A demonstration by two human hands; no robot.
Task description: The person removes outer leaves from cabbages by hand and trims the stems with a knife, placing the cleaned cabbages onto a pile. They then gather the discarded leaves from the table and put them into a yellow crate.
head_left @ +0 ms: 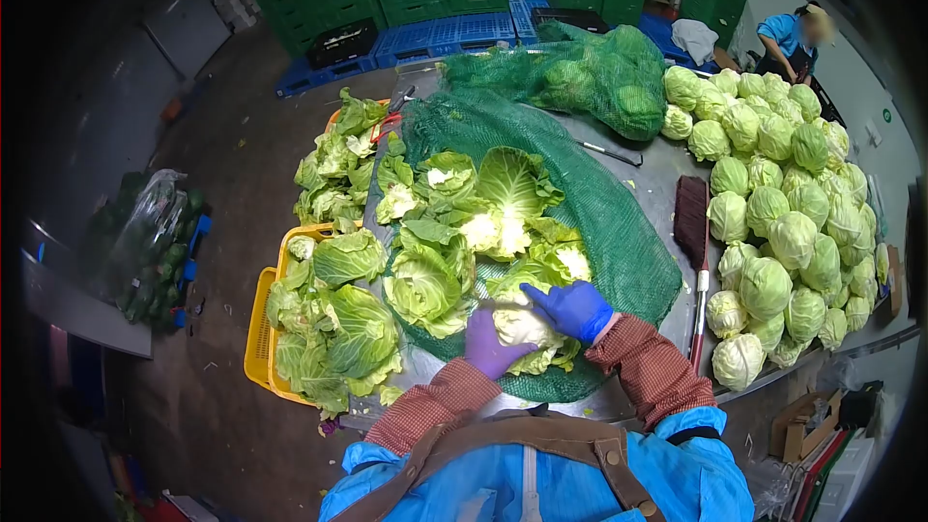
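Note:
A pale cabbage (520,327) with loose outer leaves lies on the green mesh bag at the near side of the metal table. My left hand (495,344), in a purple glove, is closed against its left side. From the right, my right hand (574,311), in a blue glove, grips its upper right part, where the fingertips are partly hidden among the leaves. Just beyond my hands are a leafy cabbage (425,280) and a big spread of outer leaves (510,195). The green mesh bag (619,242) stretches out underneath them.
Trimmed cabbages (793,240) are piled on the right. A long-handled brush (691,222) lies before them. Yellow crates (259,329) of leaves stand left. A full mesh bag (604,77) lies at the back; a person (791,43) works at back right.

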